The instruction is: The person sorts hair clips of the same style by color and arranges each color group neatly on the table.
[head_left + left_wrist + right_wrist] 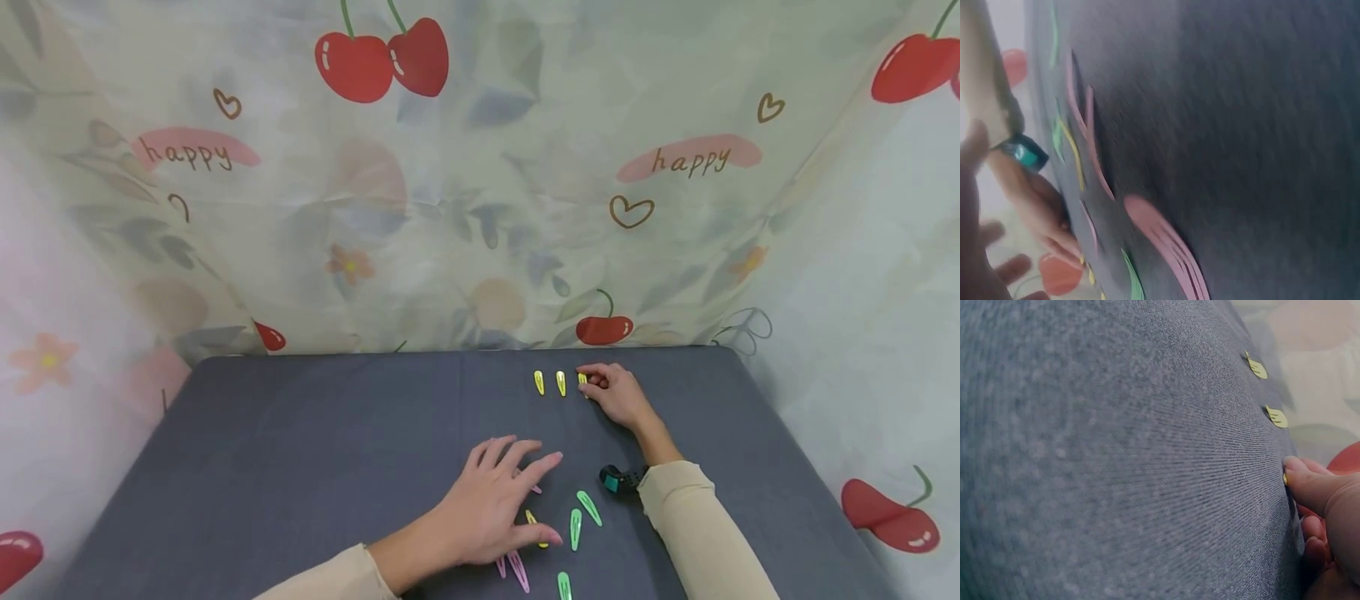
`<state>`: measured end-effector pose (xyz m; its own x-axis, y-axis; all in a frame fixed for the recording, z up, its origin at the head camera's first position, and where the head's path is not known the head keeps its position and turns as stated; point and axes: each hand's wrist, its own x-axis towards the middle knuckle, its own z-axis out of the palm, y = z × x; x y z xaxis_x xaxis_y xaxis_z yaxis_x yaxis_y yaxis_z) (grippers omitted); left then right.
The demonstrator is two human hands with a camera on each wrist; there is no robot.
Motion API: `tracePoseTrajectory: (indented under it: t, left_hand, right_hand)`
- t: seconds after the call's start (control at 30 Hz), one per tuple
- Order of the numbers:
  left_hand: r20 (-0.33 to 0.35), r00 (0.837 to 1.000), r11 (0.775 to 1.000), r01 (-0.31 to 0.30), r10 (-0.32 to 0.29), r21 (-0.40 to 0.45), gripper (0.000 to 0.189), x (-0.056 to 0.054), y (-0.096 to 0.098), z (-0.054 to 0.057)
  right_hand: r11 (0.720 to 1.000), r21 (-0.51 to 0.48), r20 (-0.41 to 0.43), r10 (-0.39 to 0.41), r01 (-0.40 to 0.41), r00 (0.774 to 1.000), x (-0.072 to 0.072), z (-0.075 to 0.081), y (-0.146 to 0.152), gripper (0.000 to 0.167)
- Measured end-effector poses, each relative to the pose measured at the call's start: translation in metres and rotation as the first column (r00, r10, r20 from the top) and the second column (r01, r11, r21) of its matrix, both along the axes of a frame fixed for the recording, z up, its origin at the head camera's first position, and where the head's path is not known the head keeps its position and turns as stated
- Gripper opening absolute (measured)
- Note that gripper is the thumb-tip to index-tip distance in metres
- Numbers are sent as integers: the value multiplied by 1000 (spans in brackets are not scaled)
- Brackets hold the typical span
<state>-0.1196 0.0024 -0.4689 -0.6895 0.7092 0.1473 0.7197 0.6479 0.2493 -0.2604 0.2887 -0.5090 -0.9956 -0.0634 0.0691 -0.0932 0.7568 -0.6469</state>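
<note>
At the far right of the table my right hand [618, 396] pinches a yellow snap hair clip [582, 380] between thumb and fingers, down at the cloth. Two more yellow hair clips [561, 383] lie beside it to the left, in a row. My left hand [483, 508] is spread with straight fingers over loose clips nearer the front and grips nothing. Partly hidden beneath it are a yellow clip [532, 518] and pink clips [518, 572]. A large pink clip [1166, 237] shows close up in the left wrist view. Green clips [575, 529] lie right of that hand.
Dark grey cloth [315, 450] covers the table. A dark band with a teal face [612, 481] is at the right wrist. Printed curtains [480, 208] with cherries stand along the back and both sides.
</note>
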Motion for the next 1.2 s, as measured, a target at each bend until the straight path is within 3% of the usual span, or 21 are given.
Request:
tracePoseTrajectory:
  t: [0.27,0.4,0.9,1.2]
  left_hand:
    - [154,984,996,-89,86,10,71,5,1,-1]
    - [196,976,994,-105,97,34,61,5,2,-3]
    - [219,975,998,-53,46,26,23,2,8,-5]
    - [177,983,999,47,-44,-15,11,-1,10,-5]
  right_hand:
    - [1000,-7,11,3,-2,1000,-1,3,-1,31]
    - [1000,-7,13,0,0,1000,-2,2,0,31]
    - [1000,-7,18,-10,10,1000,-1,1,0,31]
    - [1000,-9,23,-5,5,1000,2,1,-1,31]
